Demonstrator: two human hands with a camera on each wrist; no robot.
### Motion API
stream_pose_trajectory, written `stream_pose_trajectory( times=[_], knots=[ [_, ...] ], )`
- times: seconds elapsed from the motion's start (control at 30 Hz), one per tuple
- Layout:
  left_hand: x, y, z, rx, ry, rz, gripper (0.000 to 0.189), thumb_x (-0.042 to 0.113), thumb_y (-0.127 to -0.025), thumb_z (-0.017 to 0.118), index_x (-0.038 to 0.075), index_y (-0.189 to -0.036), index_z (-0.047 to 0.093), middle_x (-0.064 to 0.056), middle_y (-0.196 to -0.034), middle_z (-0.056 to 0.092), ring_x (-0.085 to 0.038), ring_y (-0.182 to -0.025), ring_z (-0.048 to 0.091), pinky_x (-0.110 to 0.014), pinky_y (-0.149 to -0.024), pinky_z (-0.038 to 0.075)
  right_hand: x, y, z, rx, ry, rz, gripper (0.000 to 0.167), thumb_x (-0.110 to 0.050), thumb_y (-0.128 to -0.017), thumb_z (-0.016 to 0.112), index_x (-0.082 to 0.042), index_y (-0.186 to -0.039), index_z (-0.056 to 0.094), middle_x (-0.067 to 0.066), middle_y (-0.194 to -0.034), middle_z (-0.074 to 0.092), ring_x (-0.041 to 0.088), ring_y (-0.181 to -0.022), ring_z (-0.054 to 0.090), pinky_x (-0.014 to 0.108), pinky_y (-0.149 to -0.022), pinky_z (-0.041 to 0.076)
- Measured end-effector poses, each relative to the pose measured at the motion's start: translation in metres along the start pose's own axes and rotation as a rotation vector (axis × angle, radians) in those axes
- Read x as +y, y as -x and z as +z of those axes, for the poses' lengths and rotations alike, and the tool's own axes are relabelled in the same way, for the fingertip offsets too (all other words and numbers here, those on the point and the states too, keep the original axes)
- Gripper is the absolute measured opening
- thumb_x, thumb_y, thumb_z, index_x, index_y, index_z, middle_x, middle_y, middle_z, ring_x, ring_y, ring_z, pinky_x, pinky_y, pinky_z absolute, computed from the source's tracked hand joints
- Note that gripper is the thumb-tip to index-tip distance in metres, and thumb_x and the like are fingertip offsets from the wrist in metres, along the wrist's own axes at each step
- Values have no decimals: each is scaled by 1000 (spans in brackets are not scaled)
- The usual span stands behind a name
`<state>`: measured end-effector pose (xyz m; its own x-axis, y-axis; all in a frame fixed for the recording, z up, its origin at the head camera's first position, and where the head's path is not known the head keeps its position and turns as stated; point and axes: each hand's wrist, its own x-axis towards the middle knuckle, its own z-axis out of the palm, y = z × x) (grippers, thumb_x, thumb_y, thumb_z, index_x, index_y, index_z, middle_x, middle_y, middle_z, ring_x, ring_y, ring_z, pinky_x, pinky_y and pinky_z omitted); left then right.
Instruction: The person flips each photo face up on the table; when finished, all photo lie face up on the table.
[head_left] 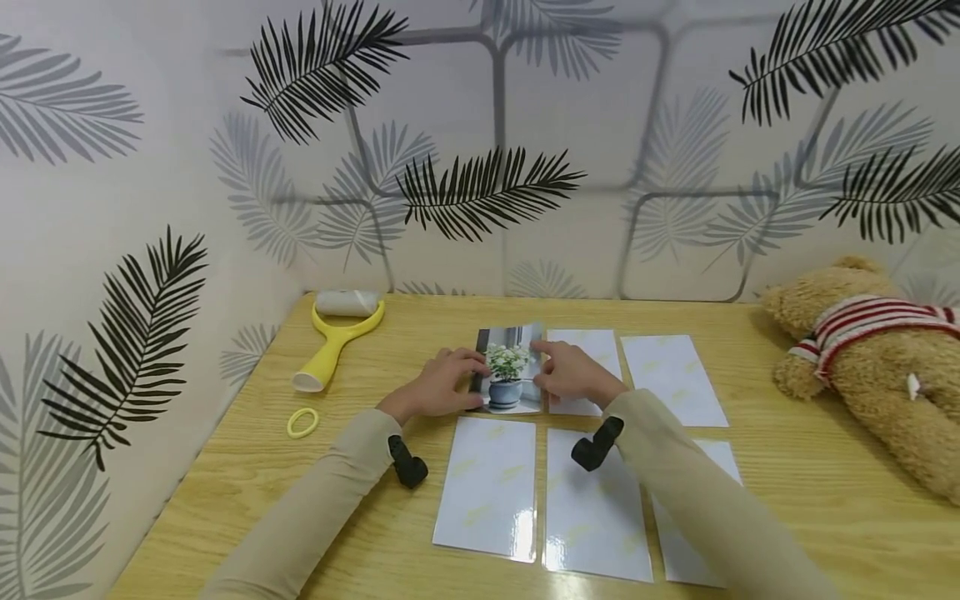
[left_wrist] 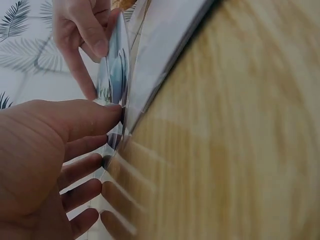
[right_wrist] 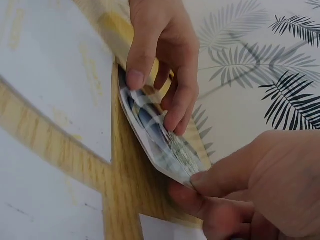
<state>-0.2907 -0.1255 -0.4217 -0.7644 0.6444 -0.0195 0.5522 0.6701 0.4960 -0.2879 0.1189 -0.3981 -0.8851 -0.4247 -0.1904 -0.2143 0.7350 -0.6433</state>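
Note:
A glossy photo card [head_left: 506, 393], showing white flowers in a blue-grey pot, lies at the left of the back row of cards. My right hand [head_left: 576, 372] pinches its right side between thumb and fingers; in the right wrist view that edge of the photo [right_wrist: 170, 155] is raised off the wood. At the opposite side, my left hand [head_left: 441, 383] touches the card with thumb and extended fingertips. The left wrist view shows the left fingers [left_wrist: 82, 195] spread low along the tabletop, close to the photo's edge.
Several white-backed cards [head_left: 487, 487] lie face down in two rows on the wooden table [head_left: 375, 517]. A yellow-handled lint roller [head_left: 330, 350] and a yellow ring [head_left: 303, 423] lie to the left. At the right lies a teddy bear [head_left: 885, 383]. A leaf-patterned wall [head_left: 450, 267] stands behind.

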Motion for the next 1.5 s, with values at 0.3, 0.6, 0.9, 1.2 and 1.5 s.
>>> stream_pose_trajectory(
  times=[0.3, 0.6, 0.9, 1.2, 1.5],
  knots=[
    [-4, 6, -5, 6, -27, -37, 40, 21, -93, 63, 7, -130, 58, -17, -149, 37, -41, -129, 33, -59, -103, 28, -4, -15, 4, 3, 190, -38, 58, -10, -88, 58, 4, -142, 43, 4, -69, 68, 15, -64, 53, 40, -89, 46],
    [-7, 10, -6, 28, -18, -44, 39, 22, -93, 63, 8, -130, 59, -18, -149, 38, -39, -128, 34, -57, -104, 29, -12, -19, 8, 38, 279, 49, 50, -20, -88, 60, -6, -136, 53, 16, -110, 68, 30, -96, 63, 42, -75, 50],
    [-5, 4, 0, 99, -15, -20, 36, 20, -95, 60, 7, -129, 59, -17, -146, 40, -38, -132, 36, -59, -104, 31, 11, 9, 0, 107, 120, -2, 39, -22, -95, 54, -3, -128, 57, 4, -73, 62, 13, -55, 47, 26, -50, 37],
    [21, -15, 11, 93, -4, 66, 33, 19, -95, 59, 6, -126, 60, -16, -145, 43, -37, -134, 35, -61, -102, 29, 38, 42, -25, 211, 107, -22, 33, -16, -95, 55, 4, -120, 58, 10, -77, 64, 15, -58, 54, 28, -55, 44],
    [51, -37, 13, -66, 43, 98, 38, 17, -96, 58, 1, -131, 54, -18, -148, 40, -34, -140, 31, -47, -114, 27, 53, 60, -41, 225, 70, 98, 37, -20, -96, 54, 2, -125, 56, 24, -108, 65, 27, -82, 64, 34, -68, 50]
  ],
)
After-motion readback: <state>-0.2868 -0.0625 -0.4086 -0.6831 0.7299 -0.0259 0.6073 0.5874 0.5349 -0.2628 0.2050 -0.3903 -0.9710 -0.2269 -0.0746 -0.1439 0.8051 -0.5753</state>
